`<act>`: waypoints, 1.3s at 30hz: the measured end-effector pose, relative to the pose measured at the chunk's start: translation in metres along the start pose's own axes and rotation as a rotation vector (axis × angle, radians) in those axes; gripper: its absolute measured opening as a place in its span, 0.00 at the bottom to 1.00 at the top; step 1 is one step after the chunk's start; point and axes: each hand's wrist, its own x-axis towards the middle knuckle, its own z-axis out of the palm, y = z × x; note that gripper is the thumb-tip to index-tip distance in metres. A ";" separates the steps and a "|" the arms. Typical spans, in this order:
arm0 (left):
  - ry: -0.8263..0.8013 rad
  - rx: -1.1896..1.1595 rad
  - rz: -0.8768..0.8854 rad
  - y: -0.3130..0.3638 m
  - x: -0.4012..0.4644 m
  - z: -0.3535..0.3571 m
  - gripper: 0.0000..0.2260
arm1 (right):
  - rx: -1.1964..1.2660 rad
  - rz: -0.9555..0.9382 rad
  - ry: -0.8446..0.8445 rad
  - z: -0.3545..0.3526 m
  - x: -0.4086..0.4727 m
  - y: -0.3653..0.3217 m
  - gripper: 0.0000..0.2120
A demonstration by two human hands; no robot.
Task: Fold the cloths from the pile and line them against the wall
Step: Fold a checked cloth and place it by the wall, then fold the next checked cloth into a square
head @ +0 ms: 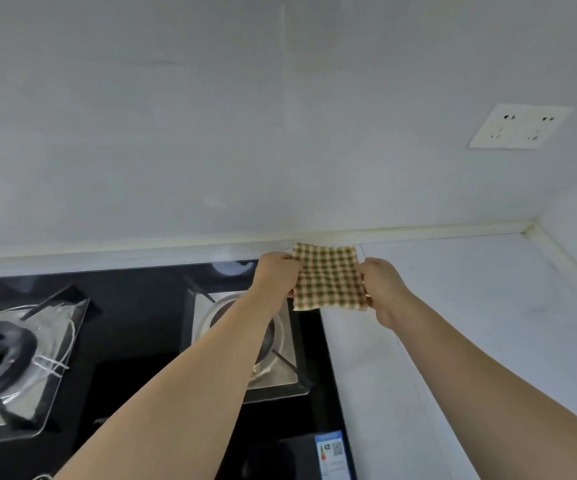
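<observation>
Two hands, left grip (275, 277) and right grip (382, 289) pinching checked cloth (330, 277) near wall (245, 133)

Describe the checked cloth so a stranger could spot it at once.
Start at the black gas hob and go to its far right corner, near the wall. There the left hand and right hand grip a small square cloth; only it carries green-and-cream checks.
</observation>
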 end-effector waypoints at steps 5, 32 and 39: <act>0.067 -0.012 -0.058 0.002 0.059 0.061 0.04 | -0.049 0.041 -0.071 -0.027 0.085 0.011 0.10; 0.293 0.861 0.626 -0.012 0.038 0.030 0.17 | -0.477 -0.745 0.116 0.013 0.055 0.012 0.24; 0.360 1.080 0.831 -0.033 -0.041 -0.086 0.21 | -0.557 -0.930 0.020 0.089 -0.060 -0.006 0.23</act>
